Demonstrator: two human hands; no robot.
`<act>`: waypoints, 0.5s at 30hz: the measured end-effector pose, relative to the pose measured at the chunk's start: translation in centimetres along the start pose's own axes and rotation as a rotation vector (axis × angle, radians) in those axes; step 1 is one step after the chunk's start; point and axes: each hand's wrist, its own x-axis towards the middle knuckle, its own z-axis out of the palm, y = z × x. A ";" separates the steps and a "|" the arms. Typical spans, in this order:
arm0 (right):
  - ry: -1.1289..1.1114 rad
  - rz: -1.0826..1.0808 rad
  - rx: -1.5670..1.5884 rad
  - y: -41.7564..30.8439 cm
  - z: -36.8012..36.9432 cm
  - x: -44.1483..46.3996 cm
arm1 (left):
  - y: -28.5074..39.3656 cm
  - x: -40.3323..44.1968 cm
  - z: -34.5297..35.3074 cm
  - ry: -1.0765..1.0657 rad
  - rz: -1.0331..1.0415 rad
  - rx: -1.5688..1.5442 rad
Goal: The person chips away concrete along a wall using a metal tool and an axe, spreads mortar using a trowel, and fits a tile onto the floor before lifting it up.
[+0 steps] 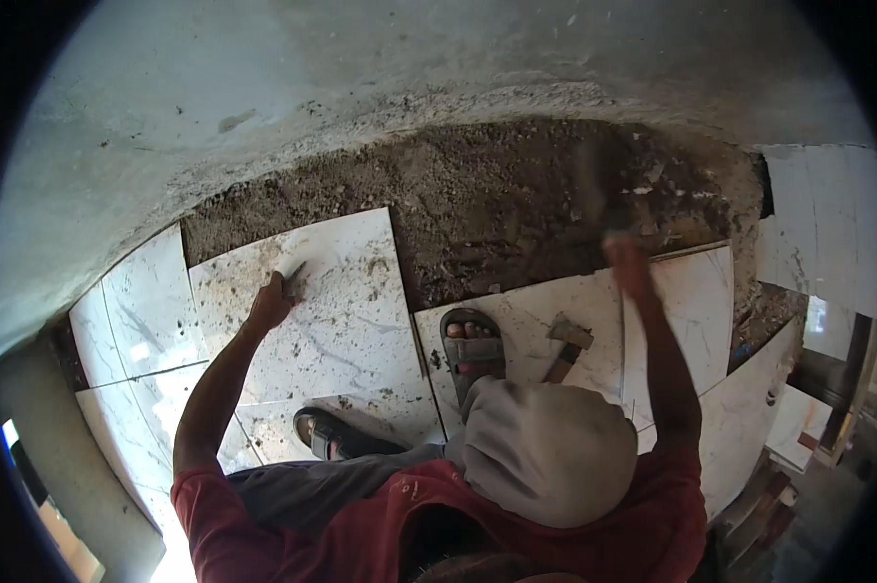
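My left hand (271,303) is closed on a small pointed tool (295,276), just above a dirt-speckled white marbled tile (312,330). On the right, my right hand (630,264) is closed around the handle of a tool (599,185) whose head is smeared by motion over the bare soil strip (477,194). The exact kind of that tool cannot be made out. A hammer-like tool (567,342) lies on the tile beside my sandalled foot (474,350).
A rough grey wall (361,58) curves along the soil strip. My other sandalled foot (336,434) stands on the left tiles. More white tiles (686,301) lie at the right, with tile pieces and wooden lengths (851,389) beyond.
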 end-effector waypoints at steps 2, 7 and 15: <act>-0.275 0.033 0.268 -8.8 3.7 -4.1 | -0.6 0.0 0.1 0.002 0.005 0.010; -0.360 -0.092 0.256 -17.4 8.1 -8.5 | -0.2 0.1 0.1 0.001 0.009 0.016; -0.112 0.070 -0.138 5.2 -1.2 -5.0 | -0.2 0.1 0.0 -0.038 0.028 -0.023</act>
